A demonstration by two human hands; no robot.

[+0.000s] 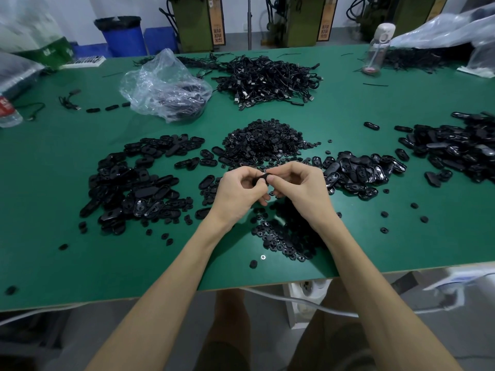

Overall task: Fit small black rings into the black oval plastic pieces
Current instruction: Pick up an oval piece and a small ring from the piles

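Left hand (pixel 241 195), right hand (pixel 301 188) pinch oval piece (pixel 260 179) — clear bag (pixel 160 76) beyond holds black parts (pixel 184 103).

Black oval piece (pixel 260 179) between both hands' fingers (pixel 270 178)

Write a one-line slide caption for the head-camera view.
Left hand and right hand pinch a black oval piece over a green table, amid heaps of oval pieces and small rings.

Cable heap (pixel 267 79), plastic bag (pixel 163 87), bottle (pixel 377 49).
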